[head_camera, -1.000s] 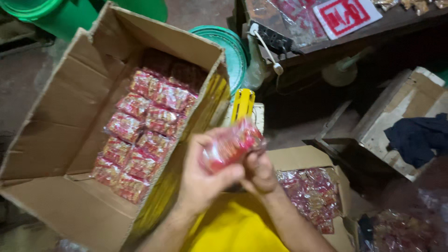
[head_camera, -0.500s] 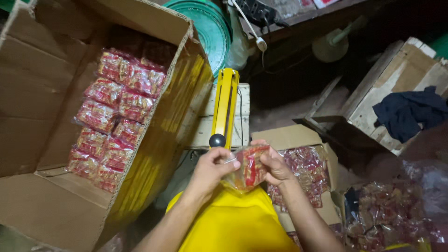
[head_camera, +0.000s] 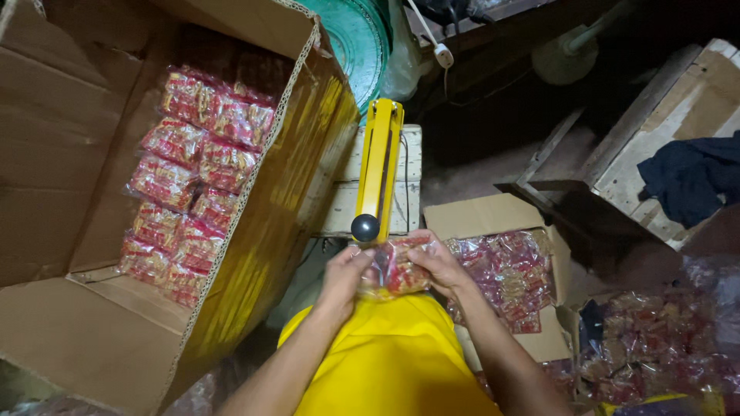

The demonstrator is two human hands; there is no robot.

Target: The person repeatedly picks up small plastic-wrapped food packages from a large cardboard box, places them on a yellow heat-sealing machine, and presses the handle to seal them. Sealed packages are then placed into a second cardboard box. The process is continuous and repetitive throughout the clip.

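Observation:
Both my hands hold one clear plastic packet of red sweets just above my yellow-clad lap. My left hand grips its left edge and my right hand grips its right edge. Right in front of the packet stands a yellow heat sealer with its arm raised and a black knob at the near end, resting on a pale wooden block.
A large open cardboard box on the left holds several rows of filled red packets. A smaller box on the right holds loose red packets. More sweets in plastic lie far right. A green basin and a wooden crate stand behind.
My hands have brought the packet down from in front of the big box to the near end of the sealer. The view has tilted down and to the right.

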